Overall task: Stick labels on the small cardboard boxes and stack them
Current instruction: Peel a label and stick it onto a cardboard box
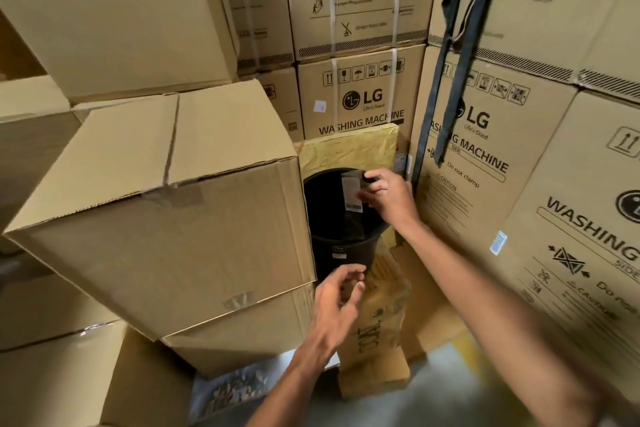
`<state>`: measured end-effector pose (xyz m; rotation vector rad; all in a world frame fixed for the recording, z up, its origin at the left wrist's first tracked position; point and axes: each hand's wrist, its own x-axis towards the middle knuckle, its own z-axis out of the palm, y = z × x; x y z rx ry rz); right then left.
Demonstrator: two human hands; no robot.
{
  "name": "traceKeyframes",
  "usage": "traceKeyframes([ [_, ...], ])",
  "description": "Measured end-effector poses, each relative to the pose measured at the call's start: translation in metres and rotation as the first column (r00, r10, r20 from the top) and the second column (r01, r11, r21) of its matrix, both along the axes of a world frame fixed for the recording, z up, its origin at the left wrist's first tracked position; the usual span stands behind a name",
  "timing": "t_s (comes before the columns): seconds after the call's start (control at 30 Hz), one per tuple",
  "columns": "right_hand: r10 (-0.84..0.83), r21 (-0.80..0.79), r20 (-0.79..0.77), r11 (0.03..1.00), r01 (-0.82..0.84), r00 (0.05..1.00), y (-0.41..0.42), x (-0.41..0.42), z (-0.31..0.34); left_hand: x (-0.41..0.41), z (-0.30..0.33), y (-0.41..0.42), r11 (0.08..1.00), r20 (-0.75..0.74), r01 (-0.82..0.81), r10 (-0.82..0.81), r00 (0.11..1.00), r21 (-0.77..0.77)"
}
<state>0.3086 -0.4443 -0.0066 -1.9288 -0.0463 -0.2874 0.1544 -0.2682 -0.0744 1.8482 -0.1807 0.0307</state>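
- Our right hand (388, 196) reaches over the round black plastic bucket (341, 222), its fingers pinching a white printed label strip (351, 192) that hangs into the bucket's mouth.
- Our left hand (341, 302) hovers nearer to us, just in front of the bucket, fingers loosely curled and holding nothing.
- To the left of both hands sits a plain brown cardboard box (162, 215), stacked on another.
- Beyond the right hand, large washing-machine cartons (360, 97) form a wall.
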Motion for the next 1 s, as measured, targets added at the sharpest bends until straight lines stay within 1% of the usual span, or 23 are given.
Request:
traceKeyframes([
  [0.1,0.034,-0.09,0.03,0.995,-0.032,0.999,0.002,0.027,-0.025,-0.002,-0.006,0.001,0.999,0.016,0.013,-0.013,1.0,0.032],
  [0.23,0.029,-0.264,0.049,0.964,-0.015,0.998,0.019,0.025,-0.014,-0.006,-0.014,0.007,0.999,-0.012,0.01,-0.01,1.0,0.052],
  [0.37,0.031,-0.375,0.03,0.927,-0.018,0.999,0.025,0.034,-0.017,-0.012,-0.02,0.011,0.994,-0.026,0.007,-0.004,1.0,0.113],
  [0.47,0.039,-0.429,-0.018,0.902,-0.043,0.999,0.025,0.039,-0.024,-0.014,-0.019,0.015,0.993,-0.036,-0.006,0.011,0.999,0.119],
  [0.6,0.061,-0.438,-0.065,0.895,-0.083,0.996,0.023,0.045,-0.033,-0.013,-0.017,0.015,0.991,-0.035,0.009,-0.004,0.999,0.135],
  [0.77,0.079,-0.352,-0.008,0.933,-0.077,0.997,0.022,0.041,-0.031,-0.012,-0.016,0.011,0.991,-0.021,0.016,-0.013,1.0,0.133],
  [0.87,0.092,-0.356,0.031,0.932,-0.075,0.995,0.019,0.039,-0.03,-0.011,-0.015,0.008,0.991,-0.016,0.024,-0.022,1.0,0.128],
  [1.0,0.116,-0.381,0.011,0.919,-0.103,0.993,0.016,0.041,-0.031,-0.011,-0.014,0.004,0.989,-0.02,0.037,-0.034,0.999,0.141],
])
